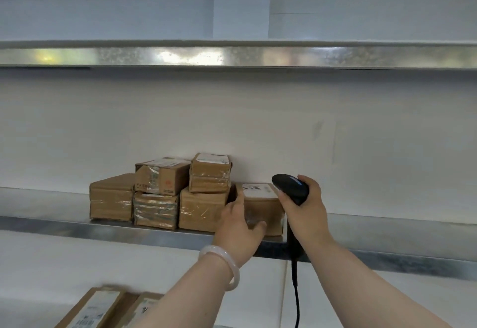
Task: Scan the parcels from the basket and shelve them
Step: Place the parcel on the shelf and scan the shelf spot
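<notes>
I see the parcel [262,207] standing on the metal shelf [64,224] at the right end of the row, touching its neighbour among five other parcels [160,193] stacked two high. My left hand [238,224] is at its front left corner. The fingers [240,198] are spread, with the forefinger straight up the left top edge and the thumb flat on the front face; the remaining ones are hidden. A pale bracelet [224,265] sits on that wrist. My right hand [307,211] curls tightly round a black scanner [290,188], whose head is just above the parcel's right top edge and whose cable [296,289] hangs straight down.
</notes>
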{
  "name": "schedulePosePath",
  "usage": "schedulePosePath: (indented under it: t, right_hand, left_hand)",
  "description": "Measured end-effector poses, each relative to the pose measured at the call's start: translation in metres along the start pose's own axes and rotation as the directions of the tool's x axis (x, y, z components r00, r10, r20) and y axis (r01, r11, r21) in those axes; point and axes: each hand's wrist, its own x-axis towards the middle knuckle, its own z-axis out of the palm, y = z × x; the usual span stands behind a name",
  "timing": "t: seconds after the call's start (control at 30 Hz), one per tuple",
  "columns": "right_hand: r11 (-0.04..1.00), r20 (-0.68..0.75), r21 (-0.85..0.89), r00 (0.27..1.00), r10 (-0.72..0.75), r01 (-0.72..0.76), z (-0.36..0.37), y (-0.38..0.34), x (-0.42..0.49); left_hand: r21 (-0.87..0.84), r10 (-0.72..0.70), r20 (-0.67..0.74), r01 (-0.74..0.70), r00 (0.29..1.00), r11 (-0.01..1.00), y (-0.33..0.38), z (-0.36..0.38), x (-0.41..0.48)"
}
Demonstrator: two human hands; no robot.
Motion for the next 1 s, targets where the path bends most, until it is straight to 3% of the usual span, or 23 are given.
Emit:
schedulePosePath:
  t: [0.23, 0.4, 0.5, 0.8, 1.0]
  right_hand:
    - [0.992, -0.002, 0.077, 0.995, 0.101, -0.101, -0.034, 0.007, 0.019]
    - [0.988, 0.092, 0.037, 0.985, 0.144, -0.148, -0.039, 0.011, 0.025]
    - [0.992, 0.098, 0.043, 0.989, 0.114, -0.119, -0.038, 0.015, 0.017]
    - [0.981, 0.030, 0.142, 0.990, -0.138, 0.132, -0.072, -0.007, -0.007]
    - [0.949, -0.041, 0.181, 0.966, -0.256, 0.259, -0.092, -0.027, -0.024]
  left_hand:
    - [-0.078, -0.038, -0.174, 0.025, 0.984, 0.997, 0.011, 0.013, 0.000]
    - [-0.062, -0.236, -0.082, 0.232, 0.968, 0.971, 0.025, 0.018, 0.015]
    - [-0.107, -0.278, -0.068, 0.270, 0.958, 0.957, 0.030, 0.022, 0.012]
    - [-0.466, -0.128, -0.129, 0.054, 0.983, 0.883, 0.061, 0.024, -0.008]
    - [-0.524, -0.008, -0.171, -0.084, 0.985, 0.848, 0.090, 0.017, -0.024]
